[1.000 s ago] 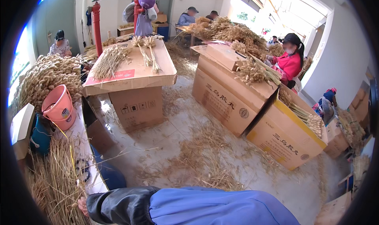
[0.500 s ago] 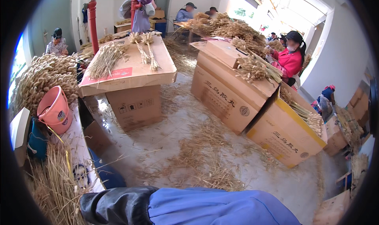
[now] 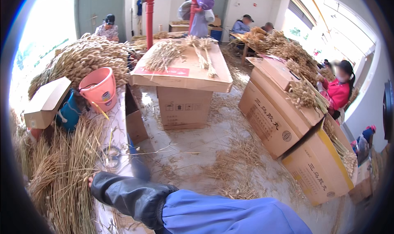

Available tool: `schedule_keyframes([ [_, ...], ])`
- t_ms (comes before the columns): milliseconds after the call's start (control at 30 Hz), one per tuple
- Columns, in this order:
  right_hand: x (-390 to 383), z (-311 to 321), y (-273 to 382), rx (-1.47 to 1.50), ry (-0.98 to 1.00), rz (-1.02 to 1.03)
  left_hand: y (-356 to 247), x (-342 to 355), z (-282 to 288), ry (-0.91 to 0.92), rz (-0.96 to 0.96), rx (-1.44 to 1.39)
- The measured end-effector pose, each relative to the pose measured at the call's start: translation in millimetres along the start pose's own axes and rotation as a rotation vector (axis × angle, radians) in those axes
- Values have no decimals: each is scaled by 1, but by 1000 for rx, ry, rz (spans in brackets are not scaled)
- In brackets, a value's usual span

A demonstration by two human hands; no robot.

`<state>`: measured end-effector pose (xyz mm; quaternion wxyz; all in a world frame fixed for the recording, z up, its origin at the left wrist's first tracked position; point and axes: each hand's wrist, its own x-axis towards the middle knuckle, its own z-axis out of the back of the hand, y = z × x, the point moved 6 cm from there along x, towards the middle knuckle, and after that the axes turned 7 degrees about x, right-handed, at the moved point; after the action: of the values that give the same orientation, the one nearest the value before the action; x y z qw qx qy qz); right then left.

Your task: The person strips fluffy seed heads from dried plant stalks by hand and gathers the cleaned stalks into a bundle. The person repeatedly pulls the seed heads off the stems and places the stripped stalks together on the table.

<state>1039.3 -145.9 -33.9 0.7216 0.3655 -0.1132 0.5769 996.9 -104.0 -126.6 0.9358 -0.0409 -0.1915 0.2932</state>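
- Dried stalks (image 3: 65, 180), one thick layer: lying on the near end of the bench (image 3: 117, 125), just left of the fingers (image 3: 90, 180); long axis running roughly along the bench, reaching both ahead of and behind the fingers.
- Right hand (image 3: 91, 179), one: by my reading the nearer one, coming in crosswise to the stalks, at their right-hand margin. Fingertips against the stalks; grasping or merely resting, I cannot tell, as the black sleeve (image 3: 133, 197) covers most of it.
- Left hand: out of sight.
- Scissors (image 3: 111, 156), one pair, apparently: ring handles just ahead of the fingers, between stalks and bench edge.
- Bench edge: right of the fingers, the forearm passing over it; a strip of white top shows beside the stalks, and a few loose stems jut past it.
- Pink bucket (image 3: 98, 90), teal bucket (image 3: 69, 113), small carton (image 3: 47, 100): grouped beyond the stalks, bounding them on the far side.
- Fluffy seed heads (image 3: 84, 59), one heap: behind the buckets.
- Floor (image 3: 176, 162), straw-littered: right of the bench, running across to the large cartons (image 3: 271, 119).
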Motion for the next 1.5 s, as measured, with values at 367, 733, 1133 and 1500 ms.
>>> schedule_keyframes([
  [367, 12, -26, 41, 13, 49, 45, 41, -27, 22, -17, 145, -974],
  [733, 8, -28, 102, 13, 68, 137, 84, -69, 76, -127, 373, -1285],
  [1133, -17, -37, 168, 34, 91, 240, 140, -124, 130, -311, 499, -1459],
  [1500, -27, 11, 214, -3, 73, 323, 254, -188, 191, -604, 469, -1568],
])
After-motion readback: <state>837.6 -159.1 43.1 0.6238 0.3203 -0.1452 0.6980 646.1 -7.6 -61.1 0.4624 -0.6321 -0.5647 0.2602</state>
